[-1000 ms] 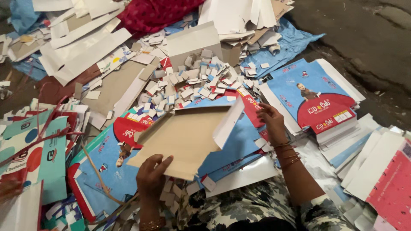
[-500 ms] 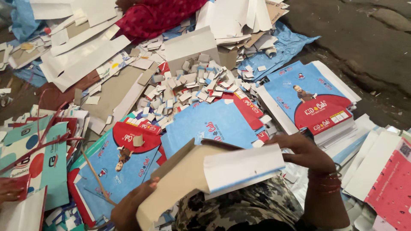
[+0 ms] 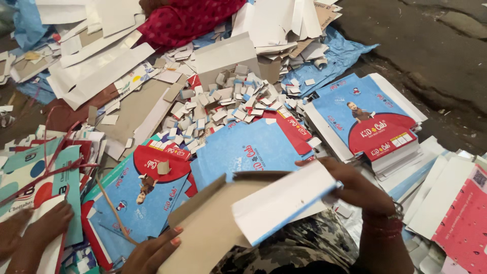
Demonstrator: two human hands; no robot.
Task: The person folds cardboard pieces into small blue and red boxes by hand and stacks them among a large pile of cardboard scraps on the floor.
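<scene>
From the head camera we look down on our two hands working a flat brown cardboard blank [image 3: 213, 223] held low over our lap, near the bottom middle of the scene. Our left hand [image 3: 152, 251] props the blank's near-left edge from beneath, its fingers curled round that edge and gripping it. Our right hand [image 3: 357, 187] is at the right end, its fingers closed over a white flap [image 3: 284, 200] of the same blank, which is folded up and across the brown face. Just beyond the blank, on the floor, lies a spread of blue and red printed box sheets [image 3: 243, 149], and to the far right of them a neat stack of the same printed sheets [image 3: 365, 122] rests with its edges squared. Between these, farther off, a heap of small cut scraps [image 3: 223, 101] covers the floor. White card offcuts [image 3: 96, 76] pile up at the far left, and a red patterned cloth [image 3: 187, 20] shows at the far edge. At the near left another person's hands [image 3: 35, 231] rest on teal printed sheets [image 3: 45, 172]. Pink printed sheets [image 3: 464, 223] lie at the near right.
</scene>
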